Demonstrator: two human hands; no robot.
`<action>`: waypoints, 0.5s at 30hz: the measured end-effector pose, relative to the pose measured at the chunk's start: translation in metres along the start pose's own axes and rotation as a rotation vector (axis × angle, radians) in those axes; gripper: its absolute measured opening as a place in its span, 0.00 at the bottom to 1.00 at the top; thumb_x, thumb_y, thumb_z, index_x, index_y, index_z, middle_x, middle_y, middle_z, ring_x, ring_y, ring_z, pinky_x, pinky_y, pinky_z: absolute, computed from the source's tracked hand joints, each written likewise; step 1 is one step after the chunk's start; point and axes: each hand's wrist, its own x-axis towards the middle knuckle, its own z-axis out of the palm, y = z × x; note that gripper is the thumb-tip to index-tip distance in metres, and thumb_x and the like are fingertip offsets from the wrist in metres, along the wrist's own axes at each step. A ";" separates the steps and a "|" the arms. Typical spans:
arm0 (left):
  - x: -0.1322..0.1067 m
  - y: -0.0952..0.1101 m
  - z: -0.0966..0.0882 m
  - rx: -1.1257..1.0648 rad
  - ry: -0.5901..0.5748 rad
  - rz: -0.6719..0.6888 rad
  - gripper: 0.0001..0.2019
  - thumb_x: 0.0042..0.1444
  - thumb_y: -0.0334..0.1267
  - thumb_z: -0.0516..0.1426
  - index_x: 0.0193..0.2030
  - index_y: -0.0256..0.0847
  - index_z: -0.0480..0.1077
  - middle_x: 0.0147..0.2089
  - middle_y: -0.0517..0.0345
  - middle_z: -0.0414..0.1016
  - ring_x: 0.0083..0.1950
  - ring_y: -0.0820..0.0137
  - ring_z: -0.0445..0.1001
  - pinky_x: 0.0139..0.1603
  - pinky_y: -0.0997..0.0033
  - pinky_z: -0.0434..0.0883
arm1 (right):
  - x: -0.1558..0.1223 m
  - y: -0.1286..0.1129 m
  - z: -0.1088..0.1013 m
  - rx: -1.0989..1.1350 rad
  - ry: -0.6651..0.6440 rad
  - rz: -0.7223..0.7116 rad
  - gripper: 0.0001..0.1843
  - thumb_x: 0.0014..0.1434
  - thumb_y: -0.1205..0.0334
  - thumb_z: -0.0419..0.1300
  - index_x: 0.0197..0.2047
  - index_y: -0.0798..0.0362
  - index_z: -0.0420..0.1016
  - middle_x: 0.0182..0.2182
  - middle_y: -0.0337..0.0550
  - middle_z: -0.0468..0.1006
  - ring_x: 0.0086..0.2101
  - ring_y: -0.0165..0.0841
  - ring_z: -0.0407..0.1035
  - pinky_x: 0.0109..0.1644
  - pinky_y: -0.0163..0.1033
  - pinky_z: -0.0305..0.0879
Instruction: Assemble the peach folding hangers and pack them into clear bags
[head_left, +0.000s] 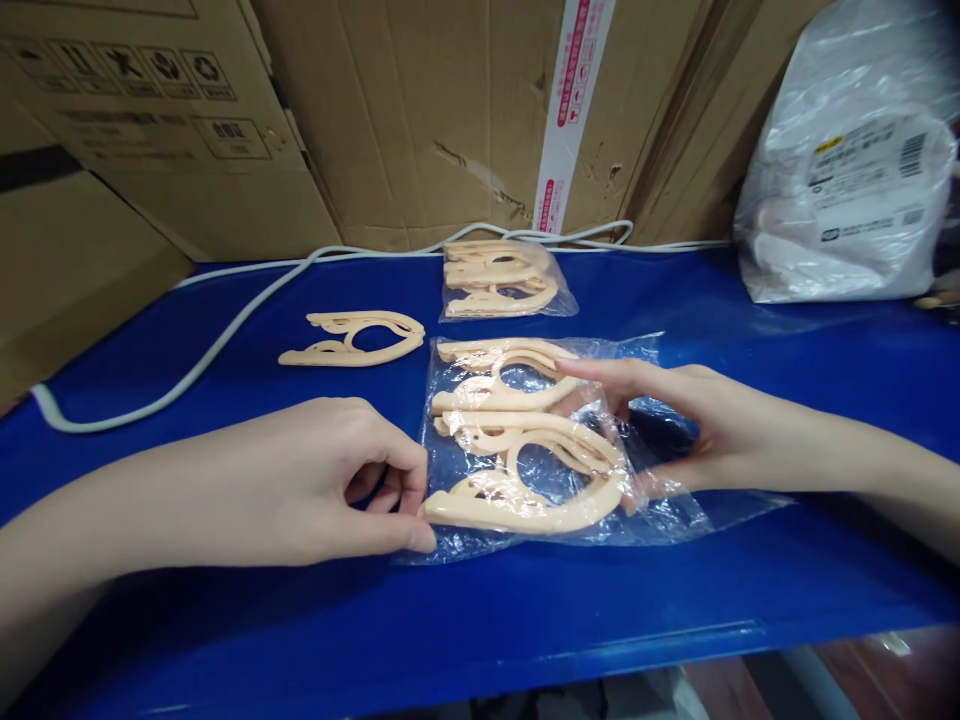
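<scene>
A clear plastic bag (667,500) lies on the blue table (525,620), with several cream plastic hangers (525,470) in it. My left hand (315,490) pinches the bag's left edge between thumb and fingers. My right hand (690,430) is at the bag's right side, fingers stretched over the hangers and thumb under the plastic, holding it. One loose cream hanger (352,340) lies behind my left hand. A second, filled bag of hangers (499,278) sits further back.
Cardboard boxes (420,110) stand along the table's back edge. A white cable (225,330) runs from the left across the back. A white plastic sack (847,170) with labels rests at the back right.
</scene>
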 end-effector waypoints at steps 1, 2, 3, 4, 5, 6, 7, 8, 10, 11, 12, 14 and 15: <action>0.000 -0.001 0.000 -0.002 -0.003 -0.004 0.13 0.60 0.49 0.63 0.27 0.46 0.77 0.23 0.67 0.72 0.22 0.78 0.65 0.21 0.79 0.59 | 0.000 0.000 0.000 0.005 0.001 0.004 0.51 0.57 0.51 0.72 0.77 0.34 0.51 0.54 0.38 0.81 0.40 0.35 0.75 0.46 0.40 0.76; -0.001 -0.001 0.000 -0.001 -0.007 -0.003 0.13 0.60 0.48 0.63 0.27 0.46 0.77 0.23 0.67 0.72 0.22 0.78 0.65 0.21 0.79 0.59 | 0.000 0.001 0.000 0.005 0.001 0.006 0.51 0.57 0.51 0.72 0.77 0.34 0.51 0.54 0.38 0.81 0.39 0.35 0.75 0.46 0.40 0.76; -0.001 -0.002 0.000 0.003 -0.008 0.000 0.14 0.61 0.48 0.62 0.27 0.46 0.77 0.23 0.67 0.72 0.22 0.78 0.65 0.21 0.79 0.59 | 0.000 0.001 0.000 0.000 0.000 0.004 0.51 0.57 0.52 0.72 0.77 0.34 0.52 0.54 0.38 0.81 0.39 0.35 0.75 0.45 0.40 0.76; -0.001 -0.002 0.000 0.009 -0.007 0.005 0.14 0.61 0.49 0.62 0.28 0.46 0.77 0.23 0.67 0.72 0.23 0.78 0.65 0.22 0.79 0.59 | 0.000 0.001 0.000 -0.009 0.001 -0.004 0.51 0.57 0.52 0.72 0.77 0.35 0.52 0.54 0.38 0.81 0.38 0.34 0.75 0.45 0.40 0.76; -0.002 -0.002 0.000 0.015 -0.005 0.008 0.14 0.62 0.49 0.61 0.28 0.46 0.77 0.23 0.67 0.72 0.23 0.78 0.66 0.22 0.79 0.59 | 0.000 0.000 -0.001 -0.022 -0.003 -0.011 0.51 0.57 0.52 0.71 0.77 0.35 0.51 0.55 0.38 0.81 0.38 0.34 0.75 0.45 0.40 0.76; -0.002 -0.002 0.000 0.020 -0.005 0.012 0.14 0.62 0.49 0.61 0.28 0.46 0.77 0.23 0.67 0.72 0.23 0.78 0.66 0.22 0.79 0.59 | -0.001 0.000 0.000 -0.035 -0.009 -0.019 0.51 0.58 0.52 0.71 0.78 0.36 0.51 0.56 0.38 0.80 0.39 0.34 0.75 0.46 0.40 0.75; -0.002 -0.002 0.000 0.024 -0.007 0.017 0.14 0.62 0.48 0.61 0.28 0.46 0.77 0.23 0.67 0.72 0.23 0.78 0.66 0.22 0.78 0.59 | -0.001 0.000 0.000 -0.046 -0.015 -0.024 0.50 0.59 0.52 0.71 0.78 0.37 0.51 0.58 0.39 0.79 0.41 0.34 0.76 0.46 0.40 0.75; -0.002 -0.002 0.000 0.028 -0.010 0.017 0.13 0.62 0.48 0.61 0.28 0.46 0.77 0.23 0.67 0.72 0.23 0.78 0.65 0.22 0.78 0.59 | -0.001 -0.001 0.000 -0.054 -0.021 -0.023 0.50 0.59 0.51 0.70 0.78 0.38 0.50 0.59 0.40 0.78 0.43 0.35 0.76 0.47 0.40 0.75; -0.002 -0.001 -0.001 0.030 -0.018 0.024 0.12 0.62 0.47 0.61 0.29 0.46 0.76 0.23 0.67 0.72 0.23 0.78 0.65 0.22 0.78 0.59 | -0.001 -0.002 0.000 -0.068 -0.024 -0.022 0.49 0.60 0.51 0.69 0.78 0.40 0.50 0.60 0.42 0.78 0.46 0.37 0.77 0.48 0.41 0.76; -0.001 0.000 -0.001 0.030 -0.021 0.026 0.12 0.61 0.46 0.61 0.29 0.46 0.76 0.23 0.66 0.71 0.23 0.78 0.65 0.22 0.78 0.59 | -0.001 -0.003 0.000 -0.076 -0.021 -0.024 0.49 0.61 0.50 0.69 0.78 0.41 0.50 0.60 0.43 0.78 0.47 0.37 0.77 0.48 0.42 0.76; -0.001 0.000 -0.002 0.029 -0.022 0.026 0.12 0.61 0.46 0.61 0.29 0.46 0.76 0.23 0.66 0.71 0.23 0.77 0.65 0.22 0.78 0.59 | -0.001 -0.004 0.000 -0.088 -0.015 -0.031 0.48 0.61 0.50 0.68 0.78 0.41 0.51 0.60 0.44 0.78 0.48 0.38 0.77 0.48 0.42 0.76; -0.002 0.000 -0.002 0.027 -0.025 0.024 0.11 0.61 0.46 0.62 0.29 0.46 0.76 0.23 0.66 0.71 0.23 0.77 0.64 0.22 0.77 0.58 | -0.001 -0.006 0.000 -0.131 -0.002 -0.041 0.47 0.62 0.50 0.68 0.78 0.42 0.51 0.62 0.46 0.77 0.49 0.39 0.77 0.50 0.43 0.76; -0.002 0.000 -0.002 0.028 -0.025 0.020 0.11 0.61 0.45 0.62 0.29 0.46 0.76 0.23 0.65 0.71 0.22 0.77 0.64 0.21 0.77 0.58 | -0.001 -0.007 0.000 -0.158 0.007 -0.046 0.46 0.62 0.50 0.68 0.78 0.43 0.52 0.63 0.47 0.76 0.50 0.39 0.77 0.51 0.43 0.75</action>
